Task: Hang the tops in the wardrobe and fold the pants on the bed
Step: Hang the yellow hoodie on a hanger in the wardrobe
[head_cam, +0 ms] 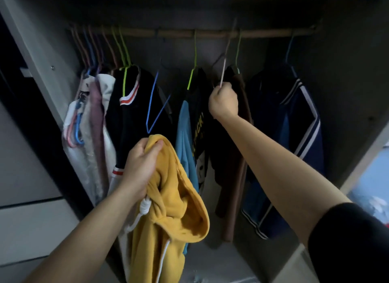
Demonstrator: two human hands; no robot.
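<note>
Yellow fleece fills my left hand [141, 167]: I grip the hoodie [168, 209] by a bunched fold near its hood. The rest hangs down in front of the open wardrobe [347, 72], with its white drawcord [145, 207] dangling below my wrist. My right hand [224, 102] is a fist round the lower end of a thin pale wire hanger [225, 57]. The hanger tilts up to the wooden rail [168, 32]; I cannot tell whether its hook sits on it. An empty blue hanger [155, 106] hangs just above the hoodie, between a black top [130, 114] and a light blue top [185, 139]. A navy jacket [294, 135] hangs further right.
</note>
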